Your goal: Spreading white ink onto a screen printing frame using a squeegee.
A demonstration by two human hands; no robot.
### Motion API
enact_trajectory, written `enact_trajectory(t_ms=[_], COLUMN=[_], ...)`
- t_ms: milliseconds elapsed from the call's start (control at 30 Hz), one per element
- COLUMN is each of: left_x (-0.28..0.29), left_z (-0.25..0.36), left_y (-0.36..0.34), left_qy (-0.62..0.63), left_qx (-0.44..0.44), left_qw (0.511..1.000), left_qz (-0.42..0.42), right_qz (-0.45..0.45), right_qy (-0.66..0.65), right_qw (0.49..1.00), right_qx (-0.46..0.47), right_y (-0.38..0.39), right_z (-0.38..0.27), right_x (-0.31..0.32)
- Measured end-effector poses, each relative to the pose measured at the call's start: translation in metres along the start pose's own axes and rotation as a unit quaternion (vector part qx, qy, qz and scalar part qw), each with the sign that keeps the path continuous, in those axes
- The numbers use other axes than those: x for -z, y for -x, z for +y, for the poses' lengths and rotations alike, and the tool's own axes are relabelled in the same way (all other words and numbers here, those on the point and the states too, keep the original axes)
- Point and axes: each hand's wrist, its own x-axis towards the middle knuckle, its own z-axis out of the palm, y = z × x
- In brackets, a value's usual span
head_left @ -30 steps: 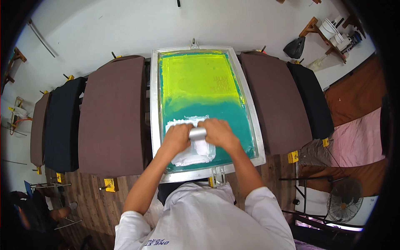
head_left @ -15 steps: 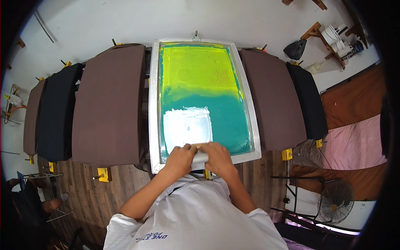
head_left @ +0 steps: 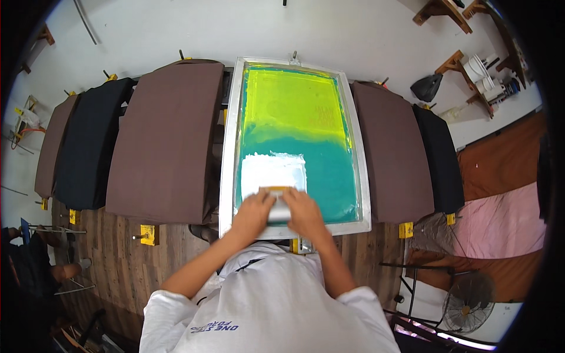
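Both hands grip a squeegee [head_left: 279, 210] with a silvery body and a yellowish upper edge. My left hand [head_left: 253, 214] is closed on its left end and my right hand [head_left: 305, 214] on its right end; both are slightly blurred. They are over the near end of a printing screen with a pale metal frame [head_left: 231, 141]. The mesh is yellow-green [head_left: 294, 97] at the far part and teal [head_left: 329, 176] at the near part. White ink [head_left: 273, 169] forms a block just beyond the squeegee, left of the middle. The squeegee's lower edge is hidden from view.
Brown fabric-covered boards [head_left: 165, 141] [head_left: 391, 153] flank the screen, with black ones [head_left: 94, 141] [head_left: 435, 159] farther out. Yellow brackets [head_left: 149, 235] stick out at their near ends. A fan [head_left: 468, 303] stands at lower right. Someone's leg [head_left: 66, 270] shows at lower left.
My hands and the squeegee have moved forward, away from my body, over the near part of the screen. The whole view has shifted slightly.
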Motion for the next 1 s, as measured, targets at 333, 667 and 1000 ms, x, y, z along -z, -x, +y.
enact_trajectory(t_ms=[333, 667, 1000], left_x=[0.047, 0.012, 0.050], left_z=[0.011, 0.021, 0.013], left_y=[-0.047, -0.032, -0.035], left_qy=[-0.025, -0.027, -0.029], left_qx=[0.073, 0.024, 0.083], left_qw=[0.987, 0.998, 0.994], left_qz=[-0.142, -0.051, -0.059], right_qz=[-0.118, 0.005, -0.046], right_qy=[-0.018, -0.028, -0.014], right_qw=[0.990, 0.997, 0.999], right_qx=[-0.081, -0.070, -0.016], right_y=[-0.038, -0.005, -0.042], right_z=[0.000, 0.016, 0.002], right_x=[0.043, 0.013, 0.027])
